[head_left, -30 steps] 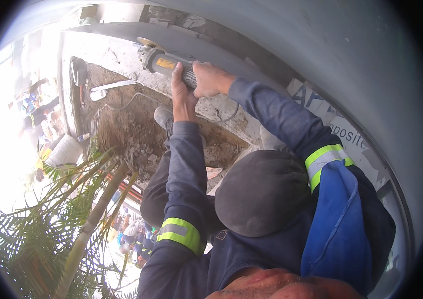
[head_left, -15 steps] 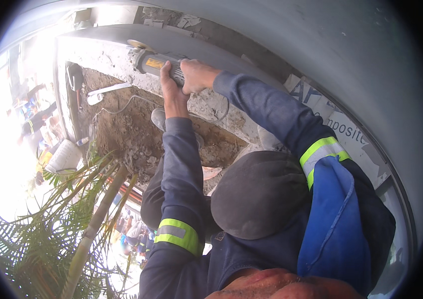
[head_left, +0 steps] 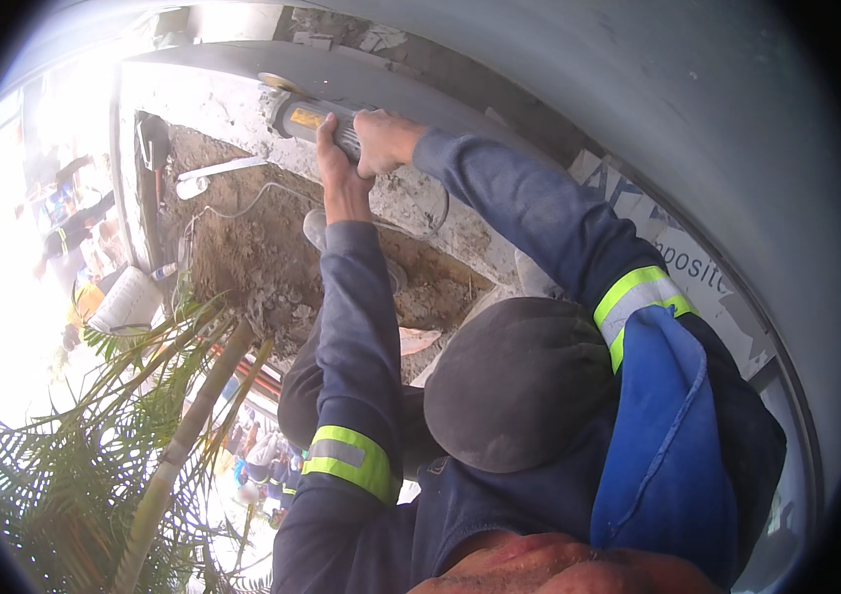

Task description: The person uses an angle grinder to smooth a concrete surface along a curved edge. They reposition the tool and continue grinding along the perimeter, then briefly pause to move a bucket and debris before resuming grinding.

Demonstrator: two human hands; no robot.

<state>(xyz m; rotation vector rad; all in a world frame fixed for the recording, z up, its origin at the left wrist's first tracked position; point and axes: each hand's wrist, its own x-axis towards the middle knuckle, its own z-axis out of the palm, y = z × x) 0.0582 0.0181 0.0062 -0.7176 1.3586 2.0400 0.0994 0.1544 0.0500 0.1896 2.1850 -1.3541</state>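
Note:
Both my hands grip a grey angle grinder with a yellow label on its body. Its round, tan disc points to the far left, by the curved grey surface above the concrete ledge. My left hand is closed round the body from below, thumb up along its side. Farther back, my right hand is wrapped round the rear end. A thin cord loops over the soil below. Whether the disc touches the surface cannot be made out in the glare.
The rough concrete ledge runs under the grinder, with soil below it. A white bucket and a palm trunk stand at left. A long white strip tool lies on the soil. People are blurred in bright light at far left.
The grinder and both hands have shifted very slightly, along with the whole view. My grip is unchanged.

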